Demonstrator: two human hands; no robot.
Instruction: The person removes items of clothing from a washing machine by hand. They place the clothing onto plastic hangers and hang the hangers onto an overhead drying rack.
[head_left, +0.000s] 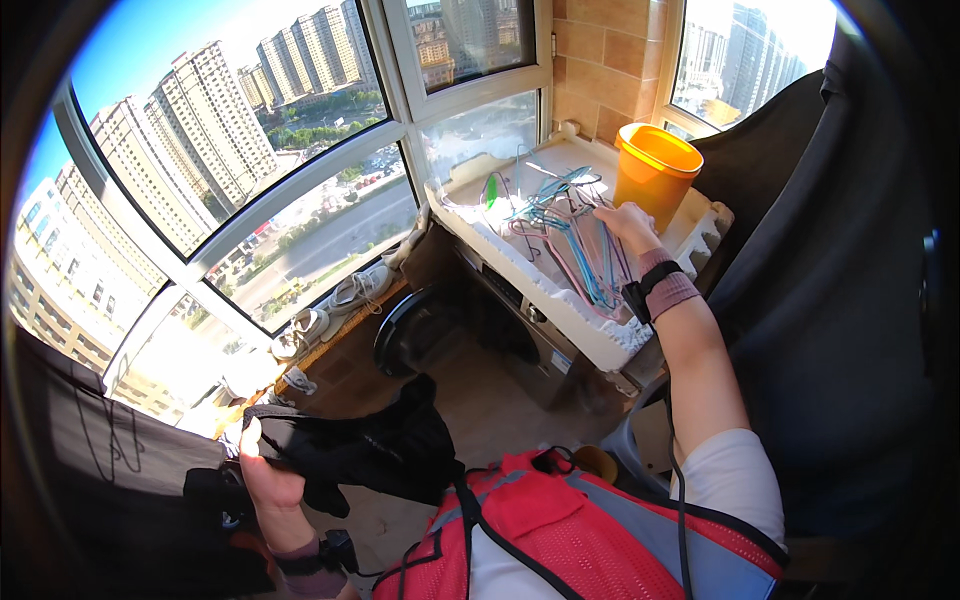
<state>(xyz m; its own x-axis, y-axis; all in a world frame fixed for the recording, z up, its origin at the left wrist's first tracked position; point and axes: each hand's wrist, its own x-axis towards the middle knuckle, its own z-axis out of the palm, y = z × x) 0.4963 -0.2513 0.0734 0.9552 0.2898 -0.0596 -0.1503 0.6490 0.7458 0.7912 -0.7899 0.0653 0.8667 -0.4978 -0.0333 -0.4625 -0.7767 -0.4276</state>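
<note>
My left hand (270, 472) grips a black garment (367, 446) at the lower left; the cloth hangs towards my red vest. My right hand (631, 225) reaches over a white foam tray (517, 277), at the right edge of a tangled pile of clothes hangers (574, 232) in blue, pink and purple. Its fingers are at the hangers, but whether they grip one cannot be told. Just behind the right hand stands an orange plastic bucket (660, 169). A green leaf-shaped piece (491, 191) lies among the hangers near the window.
The foam tray sits on top of a front-loading washing machine (517, 330) with its round door (405, 330) swung wide. Pale sneakers (360, 289) line the window ledge at the left. Dark cloth (825, 300) hangs at the right, and more dark fabric (135, 480) at the far left.
</note>
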